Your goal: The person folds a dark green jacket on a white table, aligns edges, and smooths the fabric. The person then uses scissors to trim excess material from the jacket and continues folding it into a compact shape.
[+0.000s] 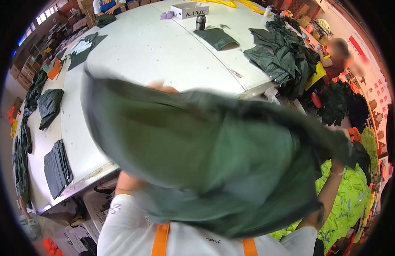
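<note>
Spanning both raised hands, 1 dark green garment [206,158] is stretching crosswise above the white table [155,51]; left hand [162,88] mostly hidden, clasp unclear; right hand [340,153] is clutching its edge.

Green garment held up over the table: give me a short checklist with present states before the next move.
1. Left hand grips the green garment: cannot tell; only a sliver shows above the cloth.
2. Right hand grips the garment's right end: ok; cloth bunches there, though blurred.
3. Garment lifted off the white table: ok; it hangs spread between the raised arms.
4. Bare table surface beyond the garment: ok; open white area shows in the middle.
5. Pile of dark garments stays apart from that area: ok; it lies at the far right edge.
</note>
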The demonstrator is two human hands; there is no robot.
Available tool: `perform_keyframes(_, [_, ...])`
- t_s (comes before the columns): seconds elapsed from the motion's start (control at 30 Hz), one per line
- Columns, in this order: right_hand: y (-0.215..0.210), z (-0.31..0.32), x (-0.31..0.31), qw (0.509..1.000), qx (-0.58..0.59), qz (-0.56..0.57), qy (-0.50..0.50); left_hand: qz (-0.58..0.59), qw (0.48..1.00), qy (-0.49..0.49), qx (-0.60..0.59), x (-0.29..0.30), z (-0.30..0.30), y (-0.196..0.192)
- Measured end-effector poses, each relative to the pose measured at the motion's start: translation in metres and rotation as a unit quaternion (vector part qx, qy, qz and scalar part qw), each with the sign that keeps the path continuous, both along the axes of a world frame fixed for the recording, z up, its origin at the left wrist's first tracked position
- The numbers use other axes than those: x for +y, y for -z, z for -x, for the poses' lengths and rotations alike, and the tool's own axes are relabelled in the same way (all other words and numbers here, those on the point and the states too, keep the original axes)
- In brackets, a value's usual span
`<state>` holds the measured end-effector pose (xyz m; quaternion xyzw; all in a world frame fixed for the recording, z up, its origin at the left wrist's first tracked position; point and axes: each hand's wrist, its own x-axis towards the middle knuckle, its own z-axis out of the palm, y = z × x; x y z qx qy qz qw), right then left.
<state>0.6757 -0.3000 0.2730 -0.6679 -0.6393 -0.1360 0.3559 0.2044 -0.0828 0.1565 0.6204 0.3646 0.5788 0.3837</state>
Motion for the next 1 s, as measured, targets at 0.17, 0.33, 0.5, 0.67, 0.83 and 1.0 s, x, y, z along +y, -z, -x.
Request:
perform_keyframes(0.17, [-0.002,0.037,0.057,0.995,-0.066,0.075,-0.027,-0.043,0.965,-0.049,0.252,-0.002,0.047,0.014])
perform_keyframes(0.33, [-0.039,0.006,0.022,0.985,-0.171,0.023,0.000,-0.071,0.912,0.397,0.072,-0.089,0.098,-0.021])
perform_keyframes(0.5, [-0.058,0.010,0.024,0.976,-0.203,-0.081,0.004,0.396,0.850,0.347,-0.021,-0.161,0.090,0.081])
perform_keyframes(0.67, [-0.048,0.111,0.099,0.945,-0.270,-0.071,-0.168,0.191,0.904,-0.263,-0.278,-0.189,0.166,0.075])
perform_keyframes(0.83, [-0.015,0.165,0.158,0.931,-0.209,0.067,-0.293,-0.317,0.828,-0.327,-0.328,-0.217,0.282,0.007])
perform_keyframes(1.0, [-0.018,0.149,0.236,0.880,-0.329,0.225,-0.259,-0.206,0.843,-0.427,0.254,-0.239,0.379,-0.079])
